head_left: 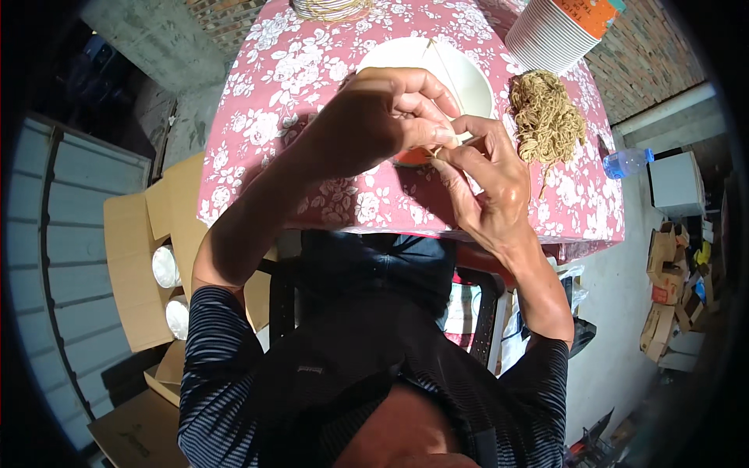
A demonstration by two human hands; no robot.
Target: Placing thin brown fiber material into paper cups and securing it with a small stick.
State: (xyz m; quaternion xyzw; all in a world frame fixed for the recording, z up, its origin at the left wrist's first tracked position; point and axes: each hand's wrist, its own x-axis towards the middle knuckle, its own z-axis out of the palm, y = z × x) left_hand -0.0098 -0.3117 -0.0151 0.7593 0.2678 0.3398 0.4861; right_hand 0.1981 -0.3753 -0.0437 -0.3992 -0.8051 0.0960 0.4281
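Hands (495, 175) pinching cord (448, 72), round bowl (477, 82), shaggy twine (548, 117)

Pale string (451, 76) across white tub (388, 53)

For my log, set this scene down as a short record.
Left hand: thumb and finger pinched together
Right hand: thumb and finger pinched, close against the left
Strand: thin, pale, leading to the pinched fingers
Bowl: white inside, partly hidden by the hands
Twine: tan, tangled, right of bowl
Tubs: nested stack
Cloth: pink, white flowers
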